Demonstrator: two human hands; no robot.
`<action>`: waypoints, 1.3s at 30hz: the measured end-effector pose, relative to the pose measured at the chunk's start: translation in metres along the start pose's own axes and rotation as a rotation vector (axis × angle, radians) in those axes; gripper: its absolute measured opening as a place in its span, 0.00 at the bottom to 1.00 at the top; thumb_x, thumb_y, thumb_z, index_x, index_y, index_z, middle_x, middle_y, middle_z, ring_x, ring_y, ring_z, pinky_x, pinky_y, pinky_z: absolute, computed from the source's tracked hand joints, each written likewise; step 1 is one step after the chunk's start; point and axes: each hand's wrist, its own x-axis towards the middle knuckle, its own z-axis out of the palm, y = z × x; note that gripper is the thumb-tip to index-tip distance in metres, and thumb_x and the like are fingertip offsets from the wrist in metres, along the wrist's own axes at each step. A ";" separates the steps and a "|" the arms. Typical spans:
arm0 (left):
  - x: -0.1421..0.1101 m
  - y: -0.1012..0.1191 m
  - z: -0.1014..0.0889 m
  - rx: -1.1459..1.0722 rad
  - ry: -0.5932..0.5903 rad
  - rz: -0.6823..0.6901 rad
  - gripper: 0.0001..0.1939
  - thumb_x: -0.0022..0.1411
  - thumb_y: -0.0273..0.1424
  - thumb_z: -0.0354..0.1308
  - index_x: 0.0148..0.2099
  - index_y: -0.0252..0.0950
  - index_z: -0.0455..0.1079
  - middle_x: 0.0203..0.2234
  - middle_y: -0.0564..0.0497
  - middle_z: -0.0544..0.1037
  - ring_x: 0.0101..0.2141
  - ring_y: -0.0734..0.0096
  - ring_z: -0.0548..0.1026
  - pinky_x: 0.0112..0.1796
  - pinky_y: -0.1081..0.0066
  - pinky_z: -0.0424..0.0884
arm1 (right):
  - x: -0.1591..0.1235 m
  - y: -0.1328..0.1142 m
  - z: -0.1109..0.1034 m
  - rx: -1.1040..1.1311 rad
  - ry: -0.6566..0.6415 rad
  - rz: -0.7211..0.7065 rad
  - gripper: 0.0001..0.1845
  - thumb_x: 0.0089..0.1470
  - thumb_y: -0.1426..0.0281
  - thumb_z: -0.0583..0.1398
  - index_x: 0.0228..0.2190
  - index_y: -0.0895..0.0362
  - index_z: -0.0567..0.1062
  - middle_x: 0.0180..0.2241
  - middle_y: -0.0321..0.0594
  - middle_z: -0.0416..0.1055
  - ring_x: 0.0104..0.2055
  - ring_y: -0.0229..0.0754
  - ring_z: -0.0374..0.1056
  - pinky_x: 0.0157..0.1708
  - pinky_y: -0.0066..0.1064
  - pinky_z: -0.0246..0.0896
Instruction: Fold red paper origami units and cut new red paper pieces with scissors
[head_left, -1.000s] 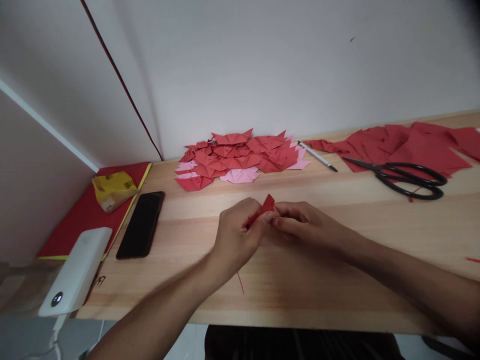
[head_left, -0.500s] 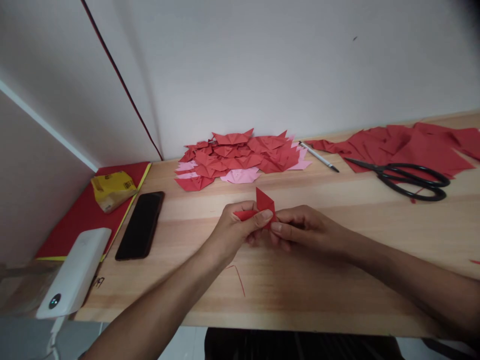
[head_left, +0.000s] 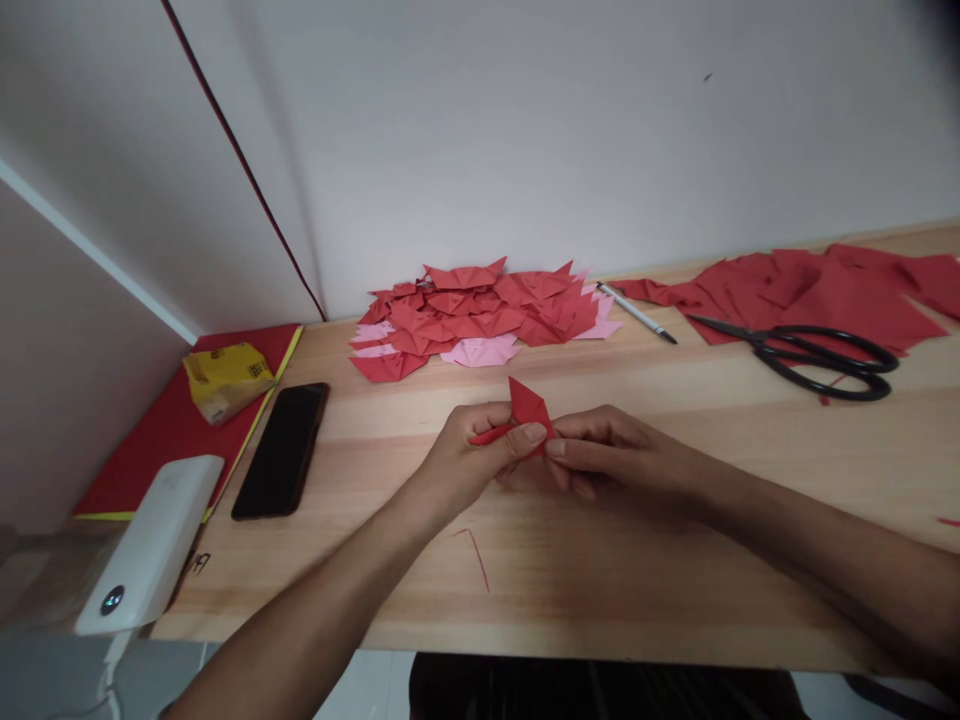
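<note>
A small folded piece of red paper (head_left: 529, 402) is held over the middle of the wooden table, one pointed flap standing up. My left hand (head_left: 480, 447) is closed on it, the thumb pressed flat across its front. At its lower right edge my right hand (head_left: 611, 450) pinches the paper between thumb and fingers. The paper's lower part is hidden behind the fingers. Just beyond my hands lies a heap of folded red and pink paper shapes (head_left: 469, 322) against the wall.
Black-handled scissors (head_left: 814, 355) rest by crumpled red paper (head_left: 817, 285) at the right. A pen (head_left: 641, 313) lies beside the heap. On the left are a phone (head_left: 281, 452), a white power bank (head_left: 154, 545) with a cable, and a yellow packet (head_left: 229, 378). Thin red scrap (head_left: 478, 560) lies in front.
The red paper has tilted slightly between my hands, and the fingers have shifted a little. Both hands keep their grip on it. Nothing else on the table has moved.
</note>
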 end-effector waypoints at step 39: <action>0.001 -0.001 -0.002 -0.061 -0.045 -0.103 0.18 0.60 0.42 0.59 0.28 0.31 0.68 0.15 0.56 0.66 0.16 0.82 0.62 0.19 0.78 0.56 | 0.000 0.000 -0.002 -0.028 -0.013 0.006 0.22 0.59 0.55 0.56 0.25 0.59 0.72 0.17 0.30 0.61 0.20 0.31 0.55 0.23 0.27 0.48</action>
